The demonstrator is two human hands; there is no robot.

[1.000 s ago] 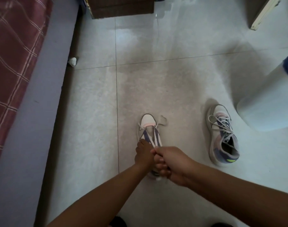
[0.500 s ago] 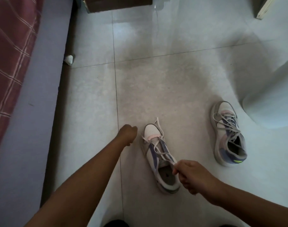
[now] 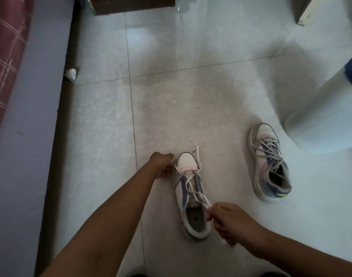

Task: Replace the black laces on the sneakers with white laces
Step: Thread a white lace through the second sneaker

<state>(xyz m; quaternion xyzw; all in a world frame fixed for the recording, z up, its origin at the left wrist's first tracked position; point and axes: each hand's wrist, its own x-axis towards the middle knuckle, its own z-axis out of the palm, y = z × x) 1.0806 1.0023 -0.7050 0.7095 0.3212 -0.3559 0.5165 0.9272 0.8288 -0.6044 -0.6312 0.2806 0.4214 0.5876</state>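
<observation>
My right hand (image 3: 232, 222) is nearest me, fingers curled, pinching the white flat lace (image 3: 193, 186) just beside the heel opening of the white and purple low sneaker (image 3: 188, 196); a short lace tail shows below my knuckles. That sneaker stands upright on the pale glossy floor tiles (image 3: 191, 100), toe pointing away from me, the lace crossing loosely up its tongue and looping past the toe cap. My left hand (image 3: 162, 163) sits at the toe's left side, fingers curled on the other end of the lace there, touching the shoe's edge.

To the right, well apart, the second grey and purple sneaker (image 3: 268, 162) rests with its laces threaded, its toe near the foot of a white rounded bin (image 3: 321, 116). Bare tile lies between the two shoes and stretches ahead of both.

On my left a dark wooden bed edge (image 3: 57, 146) runs along the floor, under a pale purple sheet (image 3: 25, 136). A small crumpled white scrap (image 3: 71, 73) lies against that edge. Farthest off, a brown wooden box (image 3: 135, 5) closes the floor ahead.
</observation>
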